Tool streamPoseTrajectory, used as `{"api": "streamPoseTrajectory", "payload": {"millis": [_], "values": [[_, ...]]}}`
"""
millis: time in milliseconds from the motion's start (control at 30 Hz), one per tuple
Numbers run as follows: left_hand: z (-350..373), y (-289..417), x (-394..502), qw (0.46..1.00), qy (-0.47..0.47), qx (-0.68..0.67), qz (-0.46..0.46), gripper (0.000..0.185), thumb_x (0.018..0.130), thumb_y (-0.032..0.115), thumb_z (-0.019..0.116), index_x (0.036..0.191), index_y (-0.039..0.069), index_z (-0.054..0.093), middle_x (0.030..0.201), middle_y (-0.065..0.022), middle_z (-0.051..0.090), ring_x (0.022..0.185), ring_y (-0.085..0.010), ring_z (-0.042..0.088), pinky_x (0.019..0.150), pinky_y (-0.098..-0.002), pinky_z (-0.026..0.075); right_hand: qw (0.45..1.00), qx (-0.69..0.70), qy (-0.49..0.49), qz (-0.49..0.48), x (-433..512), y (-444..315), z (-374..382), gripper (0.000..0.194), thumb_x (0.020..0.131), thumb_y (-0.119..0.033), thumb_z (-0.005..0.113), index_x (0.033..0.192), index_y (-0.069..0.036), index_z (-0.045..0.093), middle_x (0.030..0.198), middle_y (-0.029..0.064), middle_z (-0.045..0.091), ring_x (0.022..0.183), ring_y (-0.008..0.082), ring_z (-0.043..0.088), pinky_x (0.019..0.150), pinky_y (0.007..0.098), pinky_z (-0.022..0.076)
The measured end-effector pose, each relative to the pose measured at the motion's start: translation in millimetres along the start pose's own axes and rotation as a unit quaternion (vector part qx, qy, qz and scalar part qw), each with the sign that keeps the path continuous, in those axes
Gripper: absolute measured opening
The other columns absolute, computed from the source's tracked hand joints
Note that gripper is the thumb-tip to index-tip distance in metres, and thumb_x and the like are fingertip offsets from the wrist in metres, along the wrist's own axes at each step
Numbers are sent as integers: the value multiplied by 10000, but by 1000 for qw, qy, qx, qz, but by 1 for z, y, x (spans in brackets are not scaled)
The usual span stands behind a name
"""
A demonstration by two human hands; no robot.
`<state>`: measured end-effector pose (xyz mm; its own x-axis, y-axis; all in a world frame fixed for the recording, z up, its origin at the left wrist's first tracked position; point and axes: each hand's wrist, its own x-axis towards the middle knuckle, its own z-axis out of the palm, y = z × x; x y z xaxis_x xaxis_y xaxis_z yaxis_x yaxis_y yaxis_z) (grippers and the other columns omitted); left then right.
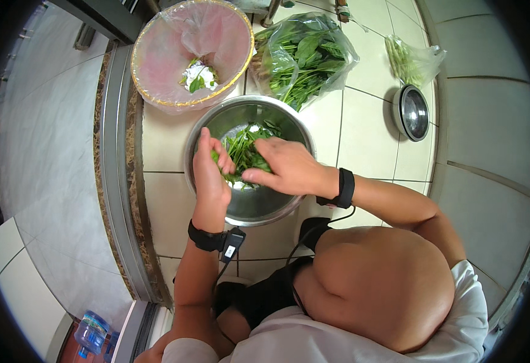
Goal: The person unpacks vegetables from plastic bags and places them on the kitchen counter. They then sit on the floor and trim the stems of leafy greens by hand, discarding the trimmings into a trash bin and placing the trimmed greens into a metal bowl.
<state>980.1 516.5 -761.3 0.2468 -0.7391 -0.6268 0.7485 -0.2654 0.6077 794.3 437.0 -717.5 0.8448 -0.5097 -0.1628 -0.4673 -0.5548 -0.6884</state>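
Both my hands are inside a large stainless steel basin point(265, 211) on the floor, among loose green leafy vegetables point(242, 147). My left hand point(212, 165) is upright at the basin's left side, fingers curled beside the greens; whether it grips any is hard to see. From the right, my right hand point(283, 165) reaches over the pile with its palm down, thumb and fingers apart, touching the leaves; its palm side is hidden. Behind the basin lies a clear plastic bag point(310, 59) full of leafy greens with stems.
A pink bin with a plastic liner point(174, 97) stands at the upper left, scraps inside. At the right are a small metal bowl point(413, 113) and a bag of pale green stalks point(410, 61). A door track point(119, 181) runs along the left.
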Motion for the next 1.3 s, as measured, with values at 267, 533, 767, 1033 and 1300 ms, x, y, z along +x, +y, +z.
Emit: {"api": "streamPoseTrajectory", "payload": {"millis": [267, 533, 767, 1033, 1300], "values": [[4, -14, 11, 918, 38, 351, 180, 446, 1067, 379, 555, 1213, -21, 691, 1218, -153, 684, 1031, -217, 637, 947, -340, 475, 995, -86, -49, 29, 4, 13, -1, 494, 925, -360, 724, 1254, 1, 649, 1112, 244, 700, 841, 429, 702, 797, 478, 576], [20, 5, 9, 814, 47, 525, 245, 156, 988, 110, 658, 1077, 11, 739, 939, -115, 666, 722, -178, 653, 680, -334, 518, 983, 6, 178, 39, 19, 37, -56, 238, 908, -208, 671, 1022, -3, 710, 908, 212, 707, 806, 406, 692, 731, 480, 564], [106, -17, 46, 865, -169, 421, 214, 258, 948, -30, 571, 1187, -14, 666, 1361, -134, 516, 874, -189, 716, 779, -292, 577, 846, 475, 141, 196, 57, 92, -97, 396, 965, -174, 645, 1232, 118, 637, 1128, 154, 736, 1119, 217, 677, 1002, 347, 514], [118, 3, 59, 955, -135, 235, 117, 174, 992, 104, 637, 1132, 68, 539, 912, -7, 572, 661, -52, 465, 555, -223, 371, 982, -100, 143, 74, 60, 121, -103, 291, 815, 17, 636, 1086, -26, 734, 1034, 144, 735, 1017, 335, 700, 907, 423, 560], [119, 28, 42, 969, -142, 169, 110, 94, 1009, 61, 550, 1099, 55, 527, 997, -58, 606, 661, -52, 454, 583, -219, 367, 966, -249, 37, -67, 69, 144, -87, 332, 769, -51, 738, 1096, -111, 746, 1100, 50, 674, 1133, 282, 643, 927, 409, 520]]}}
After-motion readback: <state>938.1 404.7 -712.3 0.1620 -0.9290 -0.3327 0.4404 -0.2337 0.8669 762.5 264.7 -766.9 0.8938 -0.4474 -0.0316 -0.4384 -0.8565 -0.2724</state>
